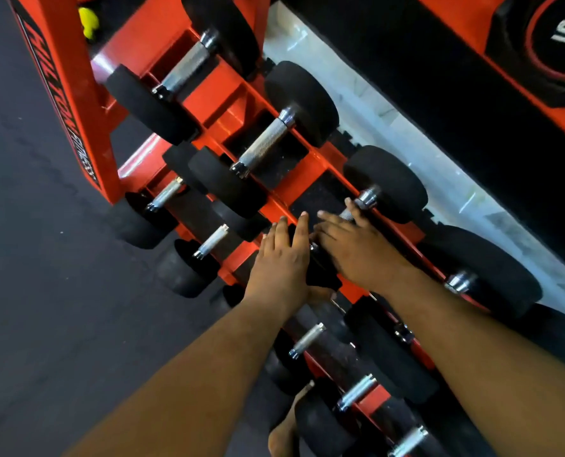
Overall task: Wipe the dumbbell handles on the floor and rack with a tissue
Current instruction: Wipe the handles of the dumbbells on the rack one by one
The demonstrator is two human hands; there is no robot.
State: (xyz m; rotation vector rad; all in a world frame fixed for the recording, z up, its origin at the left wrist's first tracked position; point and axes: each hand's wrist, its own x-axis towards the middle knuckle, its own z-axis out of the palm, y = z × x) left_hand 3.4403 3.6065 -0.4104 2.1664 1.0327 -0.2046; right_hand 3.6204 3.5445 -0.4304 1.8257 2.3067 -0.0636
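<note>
Looking down, my right hand (350,249) lies over the steel handle (347,215) of a dumbbell (386,183) on the orange rack (228,94), fingers curled round it. My left hand (282,255) rests flat, fingers straight, against that dumbbell's near black head (320,275). I cannot make out any tissue.

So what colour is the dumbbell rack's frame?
Orange-red rack frame, with black lettering on its side; clearest in the head view.

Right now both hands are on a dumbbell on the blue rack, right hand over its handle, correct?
Not quite: the rack is red-orange, not blue. The head view shows both hands on one dumbbell, the right hand over its handle and the left hand against its near head.
</note>
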